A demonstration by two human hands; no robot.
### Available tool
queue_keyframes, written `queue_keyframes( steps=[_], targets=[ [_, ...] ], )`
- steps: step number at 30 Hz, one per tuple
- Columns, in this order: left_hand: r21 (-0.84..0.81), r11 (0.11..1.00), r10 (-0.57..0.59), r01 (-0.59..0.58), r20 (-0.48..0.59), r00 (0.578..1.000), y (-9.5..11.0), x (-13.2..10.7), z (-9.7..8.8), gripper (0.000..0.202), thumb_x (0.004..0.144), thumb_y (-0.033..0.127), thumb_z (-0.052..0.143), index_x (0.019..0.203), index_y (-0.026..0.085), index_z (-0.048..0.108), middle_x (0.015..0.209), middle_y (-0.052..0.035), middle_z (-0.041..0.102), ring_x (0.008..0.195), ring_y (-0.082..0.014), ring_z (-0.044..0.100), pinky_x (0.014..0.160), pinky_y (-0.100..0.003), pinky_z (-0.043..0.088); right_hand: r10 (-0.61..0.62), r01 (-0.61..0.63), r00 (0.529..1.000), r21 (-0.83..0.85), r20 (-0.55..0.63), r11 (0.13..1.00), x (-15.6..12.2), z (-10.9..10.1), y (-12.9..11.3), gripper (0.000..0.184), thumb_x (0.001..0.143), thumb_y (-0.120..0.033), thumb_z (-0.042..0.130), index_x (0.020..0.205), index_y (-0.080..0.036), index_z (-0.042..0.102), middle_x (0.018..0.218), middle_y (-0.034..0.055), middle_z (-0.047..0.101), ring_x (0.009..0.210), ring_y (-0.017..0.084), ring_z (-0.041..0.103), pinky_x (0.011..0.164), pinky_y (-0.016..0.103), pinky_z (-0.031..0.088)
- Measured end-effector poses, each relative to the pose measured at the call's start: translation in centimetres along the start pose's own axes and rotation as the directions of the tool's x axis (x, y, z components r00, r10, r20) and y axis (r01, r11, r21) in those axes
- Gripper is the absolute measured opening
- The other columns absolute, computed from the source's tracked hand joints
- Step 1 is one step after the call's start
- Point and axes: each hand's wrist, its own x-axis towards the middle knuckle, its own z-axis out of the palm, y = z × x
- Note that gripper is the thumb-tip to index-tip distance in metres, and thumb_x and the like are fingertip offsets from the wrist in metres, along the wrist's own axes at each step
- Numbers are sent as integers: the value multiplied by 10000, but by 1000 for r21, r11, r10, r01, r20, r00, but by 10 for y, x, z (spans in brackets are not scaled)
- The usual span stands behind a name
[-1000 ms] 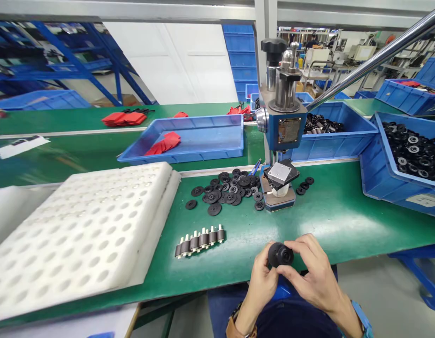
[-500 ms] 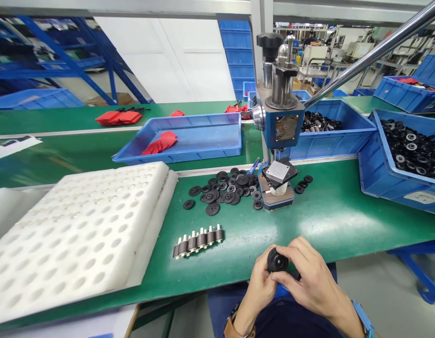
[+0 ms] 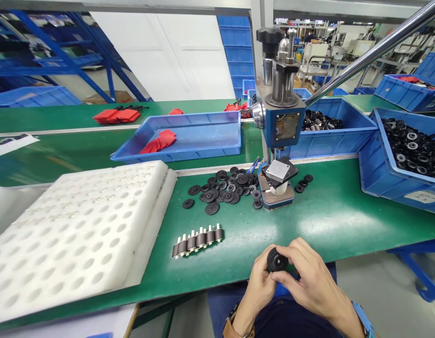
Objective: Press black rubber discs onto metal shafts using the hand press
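"How far along did the work look?"

"Partway, I'd judge. One black flanged part (image 3: 277,260) was in hand, held up at the table's near edge in front of the lap, a small bright spot at its centre. Whether it was finished, I couldn't tell"

"And what was left?"

"Plenty of loose pieces, it seemed: a heap of black discs (image 3: 212,208) lay on the green table (image 3: 326,225) left of the arbor press (image 3: 282,124), and a row of dark rollers with white shafts (image 3: 201,241) stood nearer the person. In the white foam tray (image 3: 131,244), the far rows seemed to hold pale-tipped pieces, which suggested some share was done, though they were too small to read"

"How were the hands set?"

"Both were closed on the same part. The left hand (image 3: 261,277) cupped it from its own side, fingers partly hidden. The right hand (image 3: 307,272) was curled, thumb below and forefinger above, parted only as far as the part's width and touching it"

"Was the press in use?"

"Neither hand was on it; a metal plate (image 3: 278,171) sat tilted over its base"
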Motion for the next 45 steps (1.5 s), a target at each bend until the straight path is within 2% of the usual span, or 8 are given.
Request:
queue_keyframes(
  steps=[3,10,16,22,36,39,42,45],
  targets=[
    [12,1000,11,-11,-24,1000,5,3,1,635,841,707,660,1135,154,760,1140,-182,753,1067,-347,698,976,-473,567,-3,3,1000,4,8,1000,1,-1,-1,262,1032,-276,593,1269,-191,523,908,53,572,826,226,540,670,349,478],
    [-16,997,72,-71,78,994,37,15,3,583,918,711,535,901,170,751,856,-109,703,819,-263,652,777,-351,569,-9,9,1000,13,13,1000,2,-3,-2,242,1043,-278,572,1265,-195,522,898,50,571,820,223,544,661,342,471],
    [-38,997,72,-68,108,992,45,18,3,576,934,701,516,836,169,715,809,-83,651,766,-237,609,713,-318,522,-12,12,1000,11,17,1000,1,-4,-3,222,1046,-282,563,1248,-193,533,898,51,574,817,222,544,666,349,485],
    [-59,994,98,-92,107,989,45,18,3,465,969,590,548,845,167,699,808,-66,622,753,-218,592,708,-301,501,-11,11,1000,16,21,1000,1,-4,-5,210,1045,-273,553,1241,-199,531,898,49,574,802,222,535,656,352,470],
    [-59,992,117,-111,117,986,46,16,2,421,986,557,534,864,174,659,830,-65,630,760,-217,601,710,-307,501,-6,4,999,39,49,999,1,-5,-6,234,1034,-245,570,1255,-199,508,924,51,566,823,226,525,681,353,455],
    [-12,990,141,-141,112,984,40,13,0,395,990,547,521,965,177,656,878,-75,656,788,-226,624,733,-320,515,-8,6,999,57,34,998,1,-5,-6,235,1038,-257,572,1259,-198,519,910,47,564,823,220,529,682,343,454],
    [44,993,109,-113,89,990,33,6,-2,311,987,446,544,1157,191,589,947,-70,671,808,-224,647,731,-323,536,9,-9,1000,95,5,995,0,-4,-3,239,1035,-272,585,1256,-199,533,875,34,545,806,210,522,669,326,442],
    [140,986,83,-92,65,994,31,2,-5,199,977,294,524,1156,205,534,896,-35,648,742,-197,638,677,-304,534,40,-39,999,171,-5,985,-1,-3,3,258,1028,-285,599,1264,-202,536,845,12,518,778,192,512,677,315,441]
  ],
)
